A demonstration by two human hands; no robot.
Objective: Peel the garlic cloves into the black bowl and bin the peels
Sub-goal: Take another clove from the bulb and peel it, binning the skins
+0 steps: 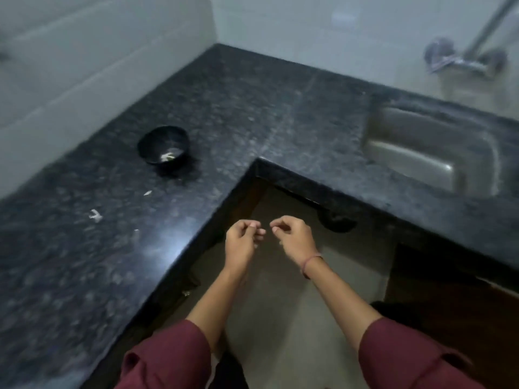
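The black bowl [163,146] stands on the dark granite counter [70,276] near the left wall, with a few pale garlic pieces [168,156] at its bottom. Small white peel scraps [95,215] lie on the counter in front of the bowl. My left hand [243,242] and my right hand [292,237] hover side by side over the floor, in the inner corner of the L-shaped counter. On each hand the fingers are curled with the thumb against the fingertips. I see nothing held between them, only a tiny pale speck on the right hand.
A steel sink [421,153] is set into the counter at the right, with a wall tap [463,60] above it. A dark rounded object [337,220] hangs under the counter edge beyond my hands. Grey floor [280,318] lies below my arms.
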